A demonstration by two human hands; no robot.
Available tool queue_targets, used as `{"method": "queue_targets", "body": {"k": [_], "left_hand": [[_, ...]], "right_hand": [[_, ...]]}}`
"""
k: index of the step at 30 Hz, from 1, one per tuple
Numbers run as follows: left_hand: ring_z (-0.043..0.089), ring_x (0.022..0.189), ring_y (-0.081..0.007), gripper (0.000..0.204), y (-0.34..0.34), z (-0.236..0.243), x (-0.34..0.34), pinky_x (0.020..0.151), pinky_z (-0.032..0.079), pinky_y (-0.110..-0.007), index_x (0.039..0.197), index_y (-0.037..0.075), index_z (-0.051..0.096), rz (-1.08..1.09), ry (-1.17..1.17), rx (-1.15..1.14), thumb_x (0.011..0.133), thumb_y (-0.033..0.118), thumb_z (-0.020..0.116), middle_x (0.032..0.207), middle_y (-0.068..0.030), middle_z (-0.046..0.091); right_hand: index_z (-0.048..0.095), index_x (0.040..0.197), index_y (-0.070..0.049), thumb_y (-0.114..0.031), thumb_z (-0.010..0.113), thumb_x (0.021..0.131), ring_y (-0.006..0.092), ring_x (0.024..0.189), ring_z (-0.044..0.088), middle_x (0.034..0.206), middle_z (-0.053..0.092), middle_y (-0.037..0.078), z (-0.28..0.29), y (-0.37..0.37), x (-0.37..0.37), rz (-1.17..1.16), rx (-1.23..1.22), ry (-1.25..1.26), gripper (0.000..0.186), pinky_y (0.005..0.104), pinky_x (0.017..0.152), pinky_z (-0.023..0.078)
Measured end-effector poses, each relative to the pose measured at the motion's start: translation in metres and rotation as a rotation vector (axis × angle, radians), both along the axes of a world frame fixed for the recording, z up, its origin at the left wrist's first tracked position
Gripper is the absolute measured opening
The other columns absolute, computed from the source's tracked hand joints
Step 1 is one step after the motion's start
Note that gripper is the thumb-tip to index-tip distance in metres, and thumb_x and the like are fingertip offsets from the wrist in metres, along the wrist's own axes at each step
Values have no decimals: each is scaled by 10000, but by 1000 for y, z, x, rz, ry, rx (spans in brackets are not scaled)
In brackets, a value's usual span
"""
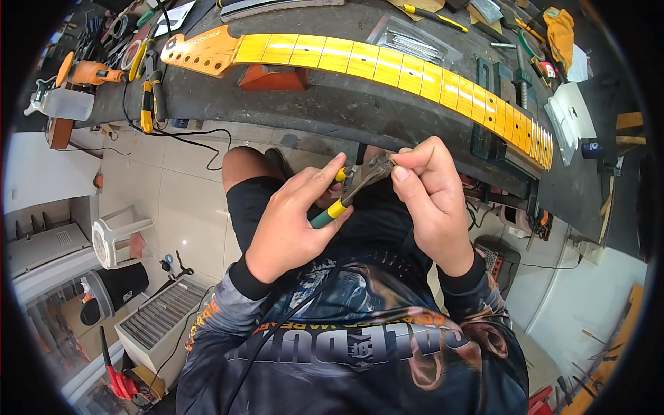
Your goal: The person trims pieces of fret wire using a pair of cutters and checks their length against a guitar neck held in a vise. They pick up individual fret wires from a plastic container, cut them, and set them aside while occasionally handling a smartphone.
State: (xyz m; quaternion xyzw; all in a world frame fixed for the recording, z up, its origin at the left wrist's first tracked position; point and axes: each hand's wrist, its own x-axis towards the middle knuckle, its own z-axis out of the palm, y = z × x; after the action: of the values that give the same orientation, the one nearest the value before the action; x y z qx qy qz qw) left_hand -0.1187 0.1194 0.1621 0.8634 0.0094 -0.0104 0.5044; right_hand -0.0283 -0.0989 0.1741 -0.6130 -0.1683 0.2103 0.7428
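My left hand is wrapped round a pair of pliers with green and yellow handles, its metal jaws pointing up and to the right. At the tip of those jaws my right hand pinches with thumb and forefinger. Whatever sits between those fingertips is too small to make out. Both hands are above my lap, in front of the bench edge. Beyond them a guitar neck with a glossy yellow fretboard lies across the bench, its headstock at the left. A reddish-brown block supports it near the headstock.
On the dark workbench lie yellow-and-black pliers, an orange tool, a clear bag of metal strips and a green vise. A black cable hangs off the front edge. A white stool stands at left.
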Motion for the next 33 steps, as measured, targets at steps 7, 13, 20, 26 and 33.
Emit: {"method": "queue_targets", "body": {"k": [7, 13, 20, 26, 33], "left_hand": [[713, 1068, -348, 738, 1, -1, -1, 1050, 551, -384, 1660, 57, 586, -2, 1, 54, 967, 58, 839, 1216, -175, 738], [725, 936, -283, 449, 1, -10, -2, 919, 574, -381, 1428, -4, 708, 10, -14, 41, 1007, 88, 833, 1084, -159, 759], [729, 839, -276, 278, 5, -22, -5, 802, 571, -349, 1243, -5, 732, 110, -60, -108, 995, 58, 843, 1004, -160, 761], [729, 1095, -359, 564, 3, -10, 2, 1027, 558, -389, 1500, 15, 671, -3, -19, 37, 966, 78, 842, 1235, -170, 746], [726, 1088, -377, 683, -1, -9, 2, 1025, 558, -402, 1598, 50, 629, 1, 12, 18, 955, 86, 855, 1193, -192, 734]], "right_hand": [[578, 1207, -13, -24, 611, 1172, 28, 895, 547, 1026, 646, -3, -10, 3, 0, -40, -64, -95, 49, 237, 784, 460], [583, 1193, -4, -20, 623, 1163, 38, 879, 545, 1018, 644, 6, -17, 4, -1, -58, -100, -152, 52, 246, 773, 464], [583, 1206, -20, -63, 615, 1179, 22, 860, 503, 1002, 609, -21, -14, -4, 3, -20, -61, -9, 60, 233, 768, 439], [581, 1218, -22, -60, 597, 1185, 13, 885, 498, 992, 596, -36, -7, 1, 0, -25, 14, 31, 53, 228, 777, 427], [583, 1218, -22, -52, 597, 1184, 12, 885, 498, 989, 593, -38, -6, -3, -1, -5, -19, 20, 48, 227, 778, 430]]}}
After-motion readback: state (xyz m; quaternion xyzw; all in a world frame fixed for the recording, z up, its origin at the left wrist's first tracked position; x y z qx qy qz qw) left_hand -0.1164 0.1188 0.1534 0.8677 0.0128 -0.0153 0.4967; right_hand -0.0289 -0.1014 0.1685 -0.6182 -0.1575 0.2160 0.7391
